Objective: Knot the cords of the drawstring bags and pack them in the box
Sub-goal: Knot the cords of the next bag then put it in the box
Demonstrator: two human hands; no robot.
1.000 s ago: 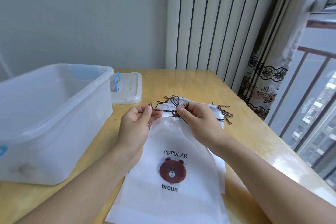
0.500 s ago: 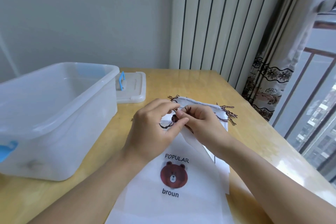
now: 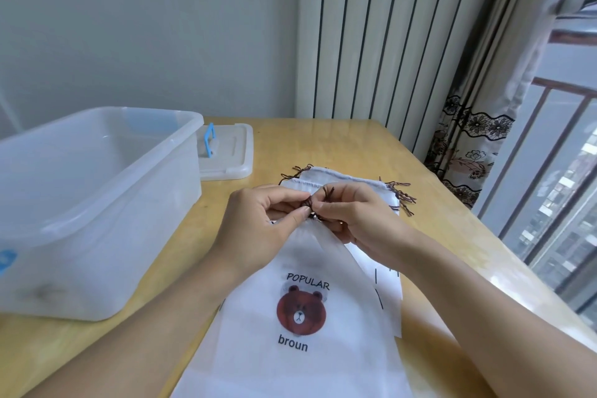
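A wooden table (image 3: 371, 152) is set against a pale wall, with a striped curtain (image 3: 387, 42) and a balcony railing (image 3: 549, 171) at the window side. A white drawstring bag (image 3: 300, 349), printed with a brown bear and the words "POPULAR" and "broun", is laid flat on the table, on top of further white bags (image 3: 349, 179) whose frayed brown cord ends (image 3: 402, 197) are seen beyond it. At the gathered mouth of the top bag, the brown cord (image 3: 309, 203) is pinched by the left hand (image 3: 268, 229) between thumb and forefinger, and by the right hand (image 3: 358, 220) with curled fingers; the hands are held close together. A clear plastic box (image 3: 97, 203) is placed left of the bag, open, with its lid (image 3: 231, 152) and blue handle lying just behind it.
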